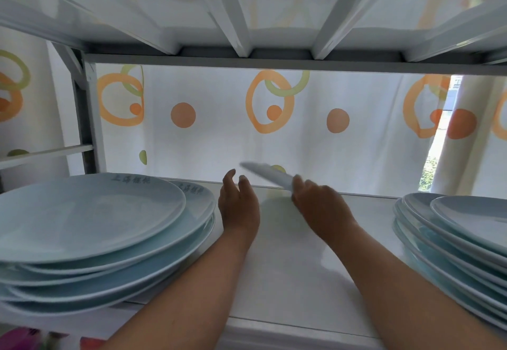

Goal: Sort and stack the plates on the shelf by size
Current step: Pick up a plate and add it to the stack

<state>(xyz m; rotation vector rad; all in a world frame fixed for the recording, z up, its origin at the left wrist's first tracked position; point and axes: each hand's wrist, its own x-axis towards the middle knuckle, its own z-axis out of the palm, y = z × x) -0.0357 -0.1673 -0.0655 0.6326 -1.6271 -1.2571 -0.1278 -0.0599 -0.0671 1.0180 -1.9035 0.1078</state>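
While the right hand (pixel 319 201) keeps a clenched grip on the near rim of a pale plate (pixel 267 175), that plate stands tilted on edge over the bare middle of the shelf (pixel 296 267), its long axis running from the grip up and away to the far left. It is motion-blurred, so size is hard to judge. The left hand (pixel 238 204) is released, fingers spread, just left of the plate and apart from it; it is the nearer hand to the left stack (pixel 90 220), which it nearly touches. The right stack (pixel 452 240) lies well apart on the right. Judgement: the plate's destination depends on its size against each stack's top plate. Grey printed characters sit on the far rims of the two upper left plates; they are too soft to read. No other writing is visible.
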